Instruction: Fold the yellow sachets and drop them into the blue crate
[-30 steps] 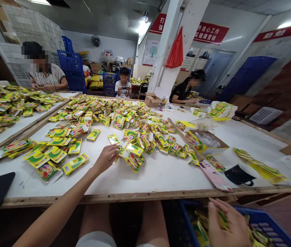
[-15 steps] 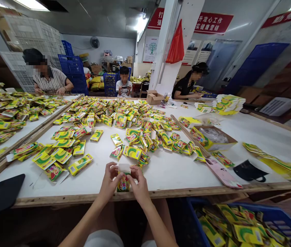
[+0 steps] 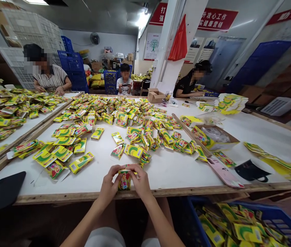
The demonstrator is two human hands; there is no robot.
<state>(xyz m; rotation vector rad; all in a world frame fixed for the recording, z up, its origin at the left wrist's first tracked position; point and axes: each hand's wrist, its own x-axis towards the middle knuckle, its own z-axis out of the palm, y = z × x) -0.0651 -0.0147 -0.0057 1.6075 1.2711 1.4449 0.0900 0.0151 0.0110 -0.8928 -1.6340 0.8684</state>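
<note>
My left hand (image 3: 110, 184) and my right hand (image 3: 140, 181) meet at the near edge of the white table (image 3: 176, 169). Both are closed on one small yellow and green packet (image 3: 124, 179), which stands upright between the fingers with its top flap folded down. Just beyond my hands lies a loose pile of the same packets (image 3: 135, 132), spread over the middle of the table. A smaller group of packets (image 3: 58, 154) lies to the left of my hands.
A blue crate (image 3: 240, 223) with several packets stands on the floor at my right. A black flat object (image 3: 2, 192) lies at the table's left corner, a pink card (image 3: 223, 173) and a black mask (image 3: 249, 171) at the right. Three people sit at the far side.
My left hand picked a packet off the pile and drew it to the table's near edge. My right hand came up from the blue crate to join it. The packet's white flap is now folded down.
</note>
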